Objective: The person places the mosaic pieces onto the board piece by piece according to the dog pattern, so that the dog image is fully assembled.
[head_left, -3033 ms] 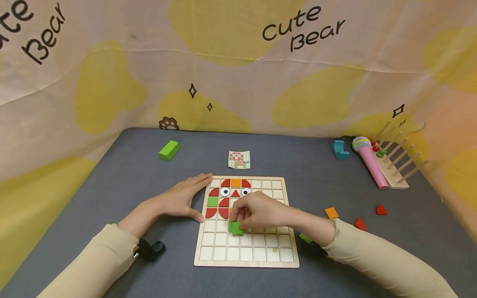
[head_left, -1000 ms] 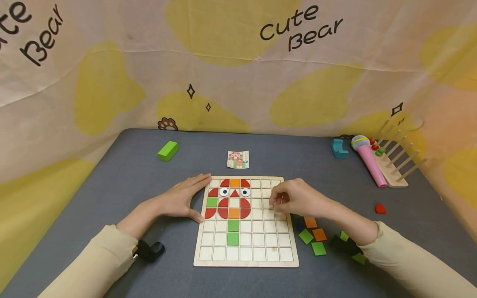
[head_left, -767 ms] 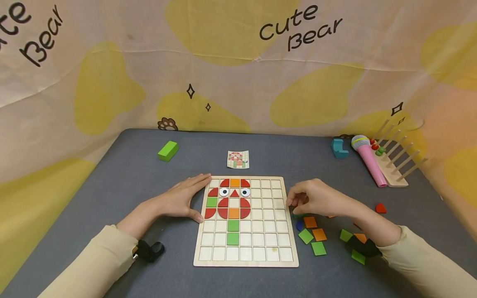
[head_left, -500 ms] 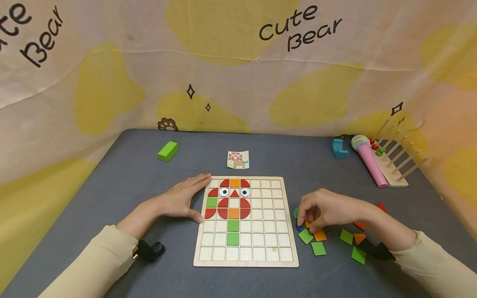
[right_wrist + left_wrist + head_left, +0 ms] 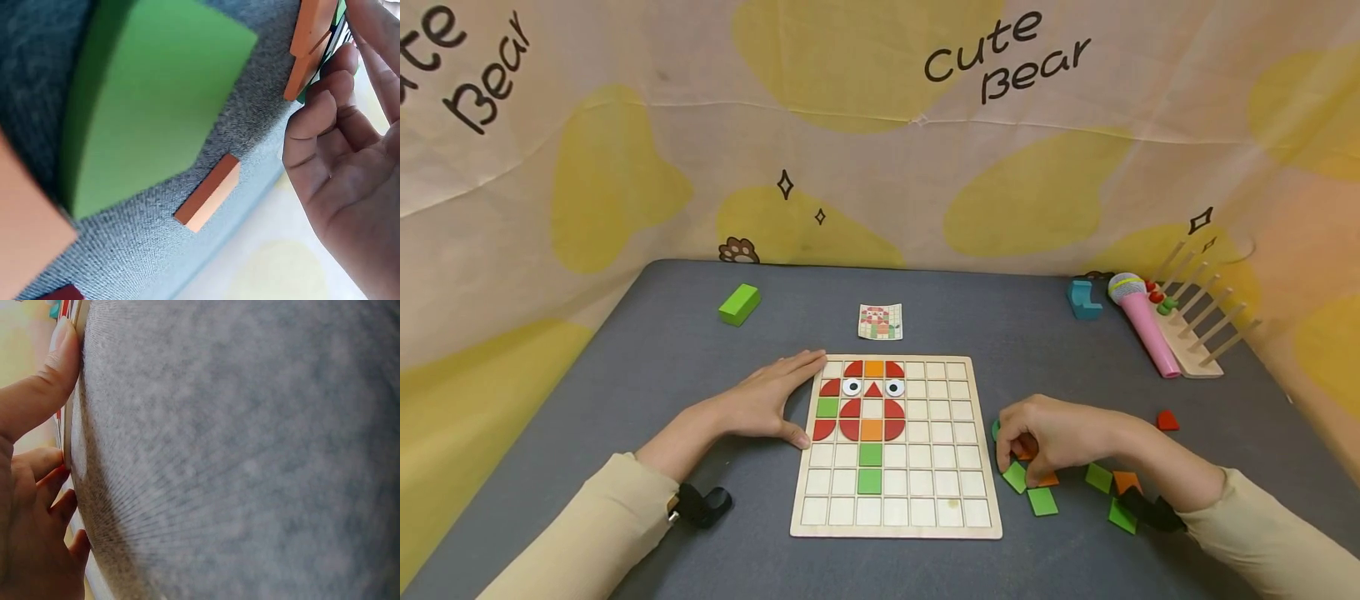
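A wooden grid board [image 5: 897, 531] lies in front of me, bearing red, orange and green tiles and two eye tiles that form a face. Below the face sit two green square tiles [image 5: 870, 481], one under the other. My left hand [image 5: 760, 398] rests at the board's left edge, fingers extended and thumb on the rim; the left wrist view [image 5: 47, 456] shows them along that edge. To the right of the board, my right hand [image 5: 1060, 437] has its thumb and forefinger at opposite sides of a loose green square tile [image 5: 1015, 477], pinching it at table level.
Around the right hand lie a green tile [image 5: 1042, 502], an orange tile [image 5: 1126, 481] and several others. Farther off are a red piece [image 5: 1167, 420], a pink microphone [image 5: 1150, 337], a pegged wooden stand [image 5: 1202, 364], a blue block [image 5: 1083, 300], a picture card [image 5: 881, 322] and a green block [image 5: 740, 304].
My right hand has set a green tile on the board under another green one, let go, and moved right and down to the loose tiles. The left hand has stayed put.
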Motion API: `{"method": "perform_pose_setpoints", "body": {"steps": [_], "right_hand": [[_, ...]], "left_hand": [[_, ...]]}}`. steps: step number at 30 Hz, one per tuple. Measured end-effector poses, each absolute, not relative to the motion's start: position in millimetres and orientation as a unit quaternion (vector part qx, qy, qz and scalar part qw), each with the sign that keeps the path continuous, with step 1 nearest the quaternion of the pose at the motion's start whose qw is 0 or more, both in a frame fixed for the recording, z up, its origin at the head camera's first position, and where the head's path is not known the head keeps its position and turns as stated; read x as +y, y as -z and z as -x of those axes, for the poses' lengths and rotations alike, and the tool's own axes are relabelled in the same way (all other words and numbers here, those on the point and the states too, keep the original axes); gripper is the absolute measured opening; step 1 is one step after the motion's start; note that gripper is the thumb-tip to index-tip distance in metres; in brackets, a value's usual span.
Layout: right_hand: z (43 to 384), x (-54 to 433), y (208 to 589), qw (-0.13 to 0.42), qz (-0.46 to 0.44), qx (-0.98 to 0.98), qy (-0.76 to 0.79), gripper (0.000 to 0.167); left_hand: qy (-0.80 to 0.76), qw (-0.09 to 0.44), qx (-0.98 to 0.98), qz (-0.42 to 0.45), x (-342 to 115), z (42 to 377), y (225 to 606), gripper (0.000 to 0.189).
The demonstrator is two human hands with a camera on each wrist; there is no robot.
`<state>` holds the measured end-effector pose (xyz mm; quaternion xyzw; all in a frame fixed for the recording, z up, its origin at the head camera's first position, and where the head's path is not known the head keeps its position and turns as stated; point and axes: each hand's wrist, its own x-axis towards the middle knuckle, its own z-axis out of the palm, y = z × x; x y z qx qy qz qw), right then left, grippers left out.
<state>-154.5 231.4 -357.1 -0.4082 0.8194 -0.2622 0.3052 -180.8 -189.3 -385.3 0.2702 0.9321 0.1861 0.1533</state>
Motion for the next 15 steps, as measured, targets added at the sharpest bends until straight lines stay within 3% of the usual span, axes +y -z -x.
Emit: {"method": "perform_pose_setpoints", "body": {"steps": [15], "right_hand": [[153.4, 224.6, 356.3, 0.282, 0.415, 0.830, 0.244, 0.029]], "left_hand": [[-0.194, 0.152, 0.929, -0.275, -190.2, 180.6, 384.7, 0.116]]}}
